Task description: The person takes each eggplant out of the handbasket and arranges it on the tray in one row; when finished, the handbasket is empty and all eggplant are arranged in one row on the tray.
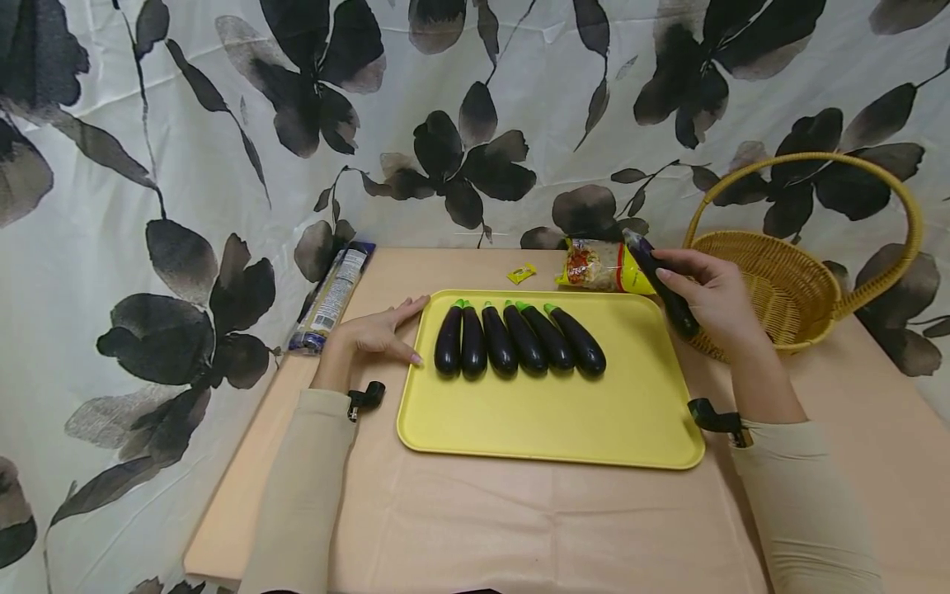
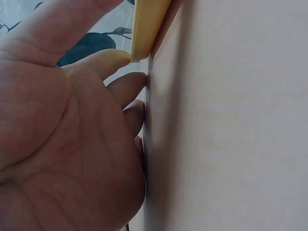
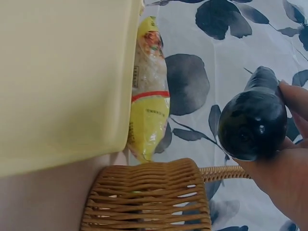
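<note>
Between the thumb and fingers of my right hand point(image 1: 711, 295) is a dark purple eggplant point(image 1: 660, 285), held tilted above the gap between tray and basket. The right wrist view shows the rounded end of this eggplant point(image 3: 252, 127) toward the camera. Several more eggplants point(image 1: 502, 341) lie side by side in a row on the yellow tray point(image 1: 519, 421), green stem ends toward the back. My left hand point(image 1: 378, 334) touches the tray's left edge with its fingers extended. In the left wrist view, the fingers of that hand point(image 2: 72, 120) reach the tray rim point(image 2: 147, 29).
A wicker basket point(image 1: 772, 280) with a tall handle stands right of the tray. Behind the tray lie a yellow-ended food packet point(image 1: 601, 266) and a small yellow wrapper point(image 1: 522, 273). A long blue-and-white package point(image 1: 334, 297) lies at the left. Floral cloth point(image 1: 564, 99) hangs behind the table.
</note>
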The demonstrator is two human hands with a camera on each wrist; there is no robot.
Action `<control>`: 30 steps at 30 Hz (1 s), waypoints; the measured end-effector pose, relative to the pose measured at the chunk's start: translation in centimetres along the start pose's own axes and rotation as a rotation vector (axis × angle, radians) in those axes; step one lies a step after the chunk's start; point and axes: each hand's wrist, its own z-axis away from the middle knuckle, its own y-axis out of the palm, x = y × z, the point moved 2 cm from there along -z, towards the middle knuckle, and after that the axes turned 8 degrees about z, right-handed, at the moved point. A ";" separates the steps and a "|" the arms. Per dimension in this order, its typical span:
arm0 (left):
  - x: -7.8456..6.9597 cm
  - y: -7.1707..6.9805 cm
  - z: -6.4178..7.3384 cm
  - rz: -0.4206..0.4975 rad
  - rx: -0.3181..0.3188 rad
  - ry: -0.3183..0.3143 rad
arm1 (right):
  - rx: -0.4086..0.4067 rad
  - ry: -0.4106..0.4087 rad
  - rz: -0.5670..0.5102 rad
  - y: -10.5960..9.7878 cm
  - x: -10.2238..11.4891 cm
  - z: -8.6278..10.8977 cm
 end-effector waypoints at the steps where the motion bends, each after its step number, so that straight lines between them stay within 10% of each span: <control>1: 0.0 0.0 0.0 -0.001 -0.001 0.000 | 0.008 0.008 0.010 0.1 -0.1 0.0; 30: -0.2 -0.1 0.0 -0.019 0.007 0.002 | 0.312 0.070 0.243 3.4 -2.9 -0.6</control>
